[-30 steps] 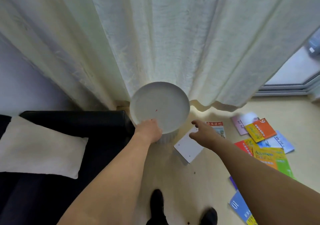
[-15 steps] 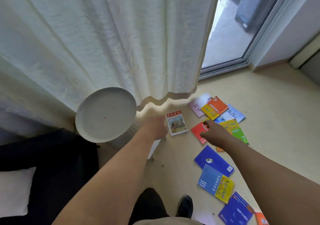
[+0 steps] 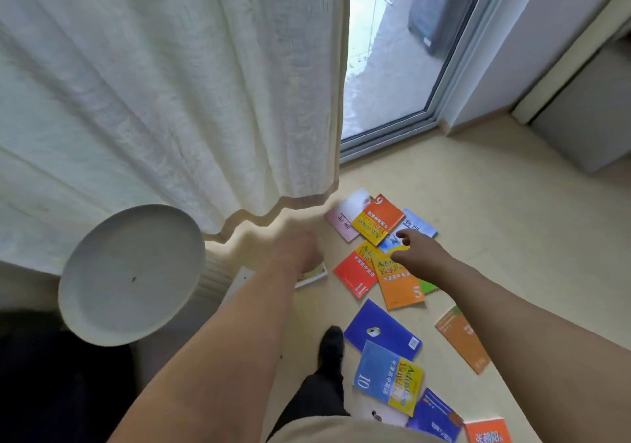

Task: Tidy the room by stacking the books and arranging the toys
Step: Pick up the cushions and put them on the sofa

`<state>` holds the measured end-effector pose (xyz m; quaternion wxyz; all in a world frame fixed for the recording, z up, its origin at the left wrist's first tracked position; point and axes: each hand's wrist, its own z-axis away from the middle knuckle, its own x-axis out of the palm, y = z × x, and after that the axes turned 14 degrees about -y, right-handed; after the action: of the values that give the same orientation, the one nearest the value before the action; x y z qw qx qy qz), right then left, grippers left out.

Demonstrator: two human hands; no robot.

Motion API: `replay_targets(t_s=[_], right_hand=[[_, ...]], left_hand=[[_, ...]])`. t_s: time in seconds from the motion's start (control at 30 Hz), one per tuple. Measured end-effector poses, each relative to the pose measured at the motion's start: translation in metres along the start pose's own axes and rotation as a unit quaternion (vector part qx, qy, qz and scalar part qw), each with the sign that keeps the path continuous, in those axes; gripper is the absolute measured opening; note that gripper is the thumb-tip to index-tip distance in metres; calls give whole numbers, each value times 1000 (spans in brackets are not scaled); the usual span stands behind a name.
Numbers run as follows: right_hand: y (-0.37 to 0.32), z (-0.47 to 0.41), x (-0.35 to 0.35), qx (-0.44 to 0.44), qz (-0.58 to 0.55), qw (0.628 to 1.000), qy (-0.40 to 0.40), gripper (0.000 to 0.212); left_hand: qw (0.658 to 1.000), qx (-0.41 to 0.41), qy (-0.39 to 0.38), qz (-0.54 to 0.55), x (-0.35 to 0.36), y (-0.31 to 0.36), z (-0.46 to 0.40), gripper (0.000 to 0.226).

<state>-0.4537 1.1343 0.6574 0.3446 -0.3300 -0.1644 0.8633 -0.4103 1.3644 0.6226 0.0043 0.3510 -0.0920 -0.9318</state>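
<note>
Your left hand [image 3: 297, 250] reaches down over a white-edged book [image 3: 312, 276] on the floor [image 3: 512, 237]; it is blurred, and you cannot tell whether its grip has closed on anything. Your right hand [image 3: 418, 254] hovers over the pile with fingers loosely spread, grip released, holding nothing. Beneath it lies an orange book [image 3: 397, 283] marked "5", overlapping a red book [image 3: 355, 271] marked "11". Beyond them is an orange-and-yellow book [image 3: 377, 218] marked "6", with a pink book [image 3: 341, 222] and a pale blue book [image 3: 418, 225] on either side. Nearer your foot [image 3: 331, 343], a dark blue book [image 3: 382, 331] touches a blue-and-yellow book [image 3: 389, 376] marked "10". Further books are cut off at the bottom edge. A round white surface [image 3: 131, 273] stands left, by the curtain [image 3: 170, 83].
</note>
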Motion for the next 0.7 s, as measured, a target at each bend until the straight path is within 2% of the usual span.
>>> replay_targets(t_s=[0.13,0.23,0.37,0.53,0.7], right_hand=[[-7,-22,-53,13,7,1000,14,53],[-6,-36,-86,10,20,1000,12,55],[20,-55,-147,21,27,999,14,52],[89,-90,-231,35,-21,999,3,59],[185,-131,-355,23,-30,999,0,61]], left_hand=[[999,46,13,21,-44,51,-46,43],[998,62,11,23,-67,87,-74,39],[997,73,2,4,-94,143,-112,44],[998,60,1,-29,-117,229,-161,48],[999,30,16,-27,-132,365,-225,48]])
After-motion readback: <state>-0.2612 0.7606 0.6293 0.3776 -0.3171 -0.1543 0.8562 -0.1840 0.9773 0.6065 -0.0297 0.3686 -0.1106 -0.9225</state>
